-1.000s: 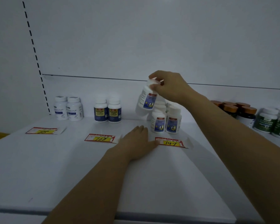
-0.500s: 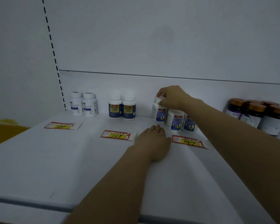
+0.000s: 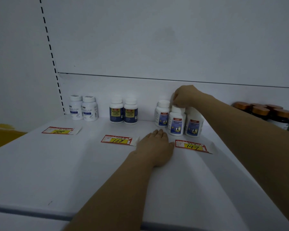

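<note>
From the head camera we saw our right hand [image 3: 186,95] reaching over a cluster of three white bottles [image 3: 176,122] that stood upright at the back of the shelf [image 3: 73,172]. Its fingers were curled, with the tips down beside the caps. We could not tell whether they pinched a cap or only touched it, because the knuckles hid the contact. The leftmost bottle [image 3: 162,114] of the cluster stood just left of those fingertips, its cap uncovered.

Our left hand [image 3: 155,145] lay flat on the shelf, palm down, with the fingers straight and together, holding nothing. The cluster stood just beyond its fingertips and slightly to the right. The price tag marked 147 [image 3: 193,146] lay just right of its thumb, and the tag marked 168 [image 3: 118,140] lay just to its left. Farther left of that hand lay a tag marked 88 [image 3: 60,130]. Behind the tags stood a pair of dark-labelled bottles [image 3: 123,112] and a pair of pale bottles [image 3: 83,108]. Brown-lidded jars [image 3: 264,111] stood beyond our right forearm.
</note>
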`<move>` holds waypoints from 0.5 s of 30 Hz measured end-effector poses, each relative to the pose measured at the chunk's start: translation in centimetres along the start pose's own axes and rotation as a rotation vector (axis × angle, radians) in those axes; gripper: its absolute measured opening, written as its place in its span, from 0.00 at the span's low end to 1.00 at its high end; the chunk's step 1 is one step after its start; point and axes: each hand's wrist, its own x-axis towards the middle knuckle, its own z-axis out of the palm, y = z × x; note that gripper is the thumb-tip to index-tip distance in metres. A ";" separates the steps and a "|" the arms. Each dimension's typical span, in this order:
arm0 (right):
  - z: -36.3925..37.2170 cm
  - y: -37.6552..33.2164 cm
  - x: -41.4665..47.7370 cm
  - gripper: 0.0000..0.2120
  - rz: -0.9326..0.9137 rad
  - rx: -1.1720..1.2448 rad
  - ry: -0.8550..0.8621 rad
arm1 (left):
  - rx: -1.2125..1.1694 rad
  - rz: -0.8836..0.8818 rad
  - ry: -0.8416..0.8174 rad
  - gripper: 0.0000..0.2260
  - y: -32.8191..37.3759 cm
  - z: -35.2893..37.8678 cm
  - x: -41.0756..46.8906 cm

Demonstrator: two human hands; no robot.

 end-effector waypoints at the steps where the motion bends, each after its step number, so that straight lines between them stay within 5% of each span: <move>1: 0.0 -0.1 0.1 0.14 0.010 0.006 0.004 | -0.002 -0.001 -0.001 0.27 0.0 0.0 0.0; 6: -0.3 0.1 0.1 0.16 0.018 0.053 0.033 | -0.012 -0.003 0.005 0.27 0.1 -0.2 0.0; 15: -4.1 1.2 -2.1 0.11 -0.068 0.311 0.346 | -0.036 0.058 0.044 0.25 0.0 -0.1 -0.2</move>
